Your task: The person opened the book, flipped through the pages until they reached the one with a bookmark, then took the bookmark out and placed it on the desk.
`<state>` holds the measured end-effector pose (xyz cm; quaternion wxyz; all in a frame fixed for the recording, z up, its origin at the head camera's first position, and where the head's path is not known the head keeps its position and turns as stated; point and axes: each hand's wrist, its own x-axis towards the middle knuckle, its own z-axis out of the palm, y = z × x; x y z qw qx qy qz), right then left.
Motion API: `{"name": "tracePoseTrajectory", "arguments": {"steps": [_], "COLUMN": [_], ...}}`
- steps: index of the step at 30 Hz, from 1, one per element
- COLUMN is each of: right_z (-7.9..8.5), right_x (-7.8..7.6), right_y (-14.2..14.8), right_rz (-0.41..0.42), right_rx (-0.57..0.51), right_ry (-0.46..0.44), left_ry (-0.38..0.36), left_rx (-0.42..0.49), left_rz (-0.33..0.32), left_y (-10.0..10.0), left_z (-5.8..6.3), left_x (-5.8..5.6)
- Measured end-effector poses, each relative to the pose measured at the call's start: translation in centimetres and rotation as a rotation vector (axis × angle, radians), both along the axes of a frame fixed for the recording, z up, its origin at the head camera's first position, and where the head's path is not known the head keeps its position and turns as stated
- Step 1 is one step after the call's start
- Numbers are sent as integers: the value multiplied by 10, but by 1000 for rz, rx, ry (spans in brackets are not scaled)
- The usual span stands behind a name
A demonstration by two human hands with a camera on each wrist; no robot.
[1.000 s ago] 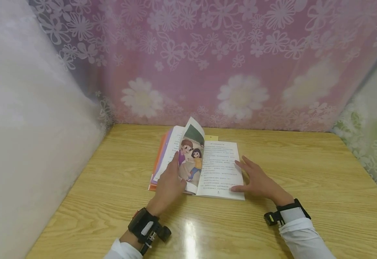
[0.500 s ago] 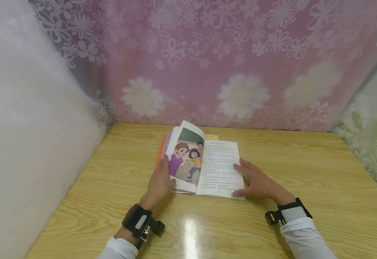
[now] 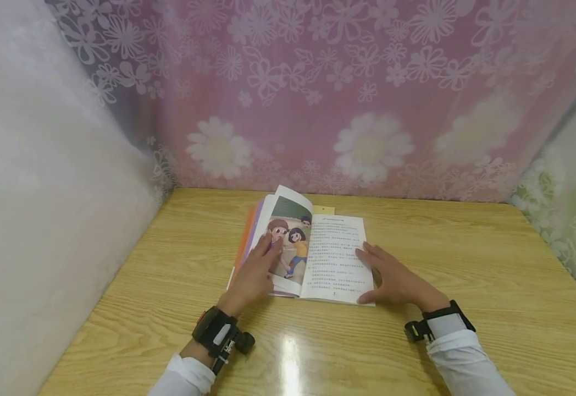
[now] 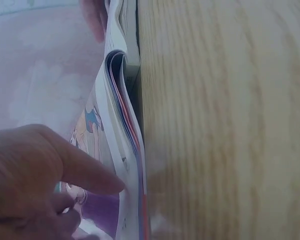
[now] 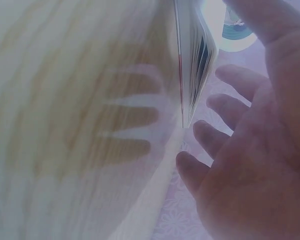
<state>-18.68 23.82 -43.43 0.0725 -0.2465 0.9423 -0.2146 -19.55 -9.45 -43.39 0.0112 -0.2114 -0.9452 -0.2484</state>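
Observation:
A book lies spread on the table, with a printed right page and an illustrated left page showing cartoon children. My left hand rests on the lower left of the picture, its fingers extended over one figure. Seen from the left wrist, the thumb touches the page near its lower edge. Beside the right page is my right hand, fingers spread and relaxed along the outer edge. From the right wrist, those fingers stand around the book's page edges without curling on them.
Orange and purple cover edges show beneath the left pages. A yellow tab sticks out behind the book. The wooden table meets a pink floral cloth at the back, and a white cloth hangs at the left.
The illustrated page has swung left and now lies flatter. My left hand moved left with it, then slid back slightly right onto the picture. My right hand has hardly moved.

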Motion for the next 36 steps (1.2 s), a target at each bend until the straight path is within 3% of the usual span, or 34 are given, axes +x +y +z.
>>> {"name": "tracePoseTrajectory", "arguments": {"steps": [5, 9, 16, 20, 24, 29, 36], "right_z": [0, 1, 3, 3, 1, -1, -2], "right_x": [-2, -2, -1, -3, -4, -6, -11], "right_y": [-1, -2, -5, -7, -7, -8, -11], "right_rz": [4, 8, -38, -71, -86, -110, -110], "right_rx": [-19, -2, 23, 37, 39, 22, -81], "right_ry": [-25, -19, 18, 36, 45, 53, 100], "left_ry": [-149, -178, -148, -125, -76, -12, 20], "left_rx": [1, -44, -126, -112, -95, -169, -219], "left_rz": [-64, -62, -34, -4, -45, -83, -7], "left_y": [0, -1, 1, 5, 11, 20, 36], "left_z": [1, 5, 7, 6, 3, 3, 7], "left_x": [-1, -1, 2, 3, 3, 5, 12]}}
